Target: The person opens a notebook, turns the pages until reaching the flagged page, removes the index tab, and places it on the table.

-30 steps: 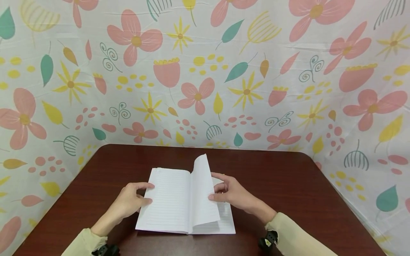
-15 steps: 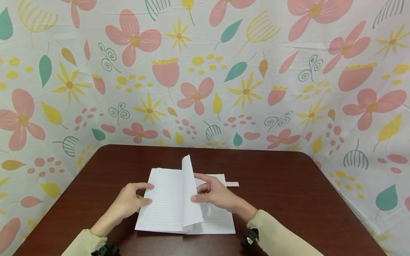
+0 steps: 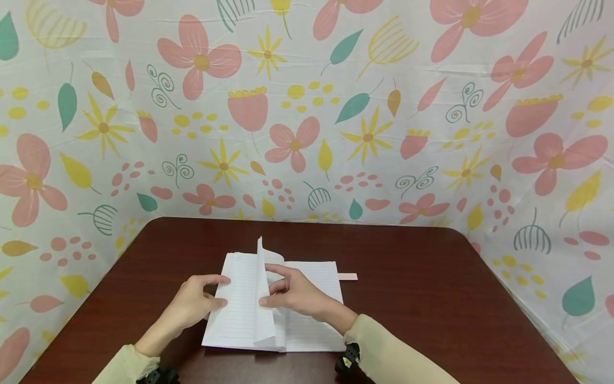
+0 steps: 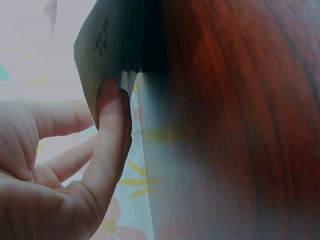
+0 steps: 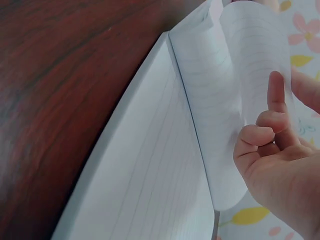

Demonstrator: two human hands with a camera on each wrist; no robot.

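- An open notebook with ruled white pages is shown lying flat on a dark reddish-brown table, near the front edge and roughly at the middle of its width.
- A single page is seen standing nearly upright above the spine, its top edge curled over towards the right; in the right wrist view the same page is bowed into a curve.
- The page is pinched by the right hand at its right-hand edge, between thumb and curled fingers; the index finger is extended along the sheet. In the right wrist view one finger is seen raised against the paper.
- The left edge of the notebook is gripped by the left hand, with the thumb laid on the left-hand page and the fingers tucked beneath it.
- In the left wrist view a fingertip is seen pressed against the underside of the cover, which bears dark printed characters too blurred to be read; the stacked page edges are visible beside it.
- A thin pale pink strip is seen protruding from the right edge of the notebook onto the table.
- Both forearms are covered by beige sleeves.
- The table is enclosed on three sides by a white cloth printed with pink flowers, yellow blossoms and teal leaves.
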